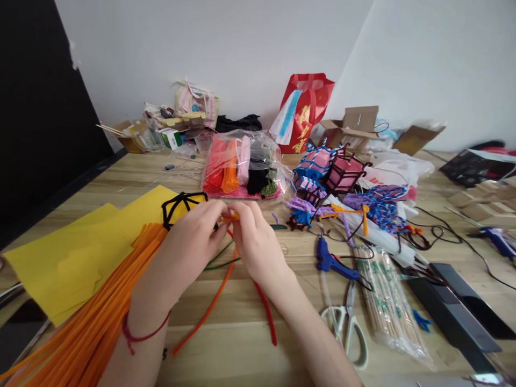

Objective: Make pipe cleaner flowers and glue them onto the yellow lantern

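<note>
My left hand (193, 236) and my right hand (256, 236) meet in the middle of the view, both with closed fingers. Between their fingertips a small piece of orange pipe cleaner (231, 216) shows; the fingers hide most of it. Behind my left hand stands a black pipe-cleaner frame (177, 207), partly covered. Below the hands, a long orange pipe cleaner (215, 298), a red pipe cleaner (266, 306) and a green one (221, 255) lie on the wooden table (226, 349). A thick bundle of orange pipe cleaners (108, 295) runs beside and beneath my left arm.
Yellow sheets (44, 258) lie at left. Behind the hands is a plastic bag of coloured pipe cleaners (242, 166). To the right are pink lanterns (344, 174), a blue glue gun (332, 260), scissors (355, 336) and wrapped sticks (387, 301). A red bag (308, 113) stands behind.
</note>
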`<state>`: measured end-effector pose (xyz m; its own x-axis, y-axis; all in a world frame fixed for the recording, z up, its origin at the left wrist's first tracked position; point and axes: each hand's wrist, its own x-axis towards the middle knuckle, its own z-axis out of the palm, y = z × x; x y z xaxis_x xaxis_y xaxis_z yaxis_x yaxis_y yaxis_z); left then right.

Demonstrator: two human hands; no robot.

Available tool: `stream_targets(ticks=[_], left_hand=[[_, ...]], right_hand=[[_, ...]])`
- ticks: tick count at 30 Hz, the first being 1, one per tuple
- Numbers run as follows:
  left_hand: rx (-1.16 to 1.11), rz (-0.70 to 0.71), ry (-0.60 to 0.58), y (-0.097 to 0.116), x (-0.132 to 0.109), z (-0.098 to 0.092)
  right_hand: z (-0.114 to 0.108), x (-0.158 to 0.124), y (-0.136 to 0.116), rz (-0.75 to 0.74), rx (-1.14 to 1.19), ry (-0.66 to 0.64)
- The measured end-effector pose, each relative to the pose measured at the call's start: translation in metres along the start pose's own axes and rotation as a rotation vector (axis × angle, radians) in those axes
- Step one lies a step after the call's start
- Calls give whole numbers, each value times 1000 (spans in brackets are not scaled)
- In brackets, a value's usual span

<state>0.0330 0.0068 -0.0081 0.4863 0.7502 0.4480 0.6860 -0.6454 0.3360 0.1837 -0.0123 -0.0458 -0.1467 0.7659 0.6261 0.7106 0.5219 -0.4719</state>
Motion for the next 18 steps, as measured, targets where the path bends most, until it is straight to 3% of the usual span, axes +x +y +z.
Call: stream_targets(ticks=[7,13,18], left_hand=[[425,315,82,7,9,11],[444,339,117,20,10,24],[370,328,112,20,10,31]], right_hand=[[-5,2,6,181,86,123],[-25,2,12,333,278,59],[-29,3,13,384,347,50]])
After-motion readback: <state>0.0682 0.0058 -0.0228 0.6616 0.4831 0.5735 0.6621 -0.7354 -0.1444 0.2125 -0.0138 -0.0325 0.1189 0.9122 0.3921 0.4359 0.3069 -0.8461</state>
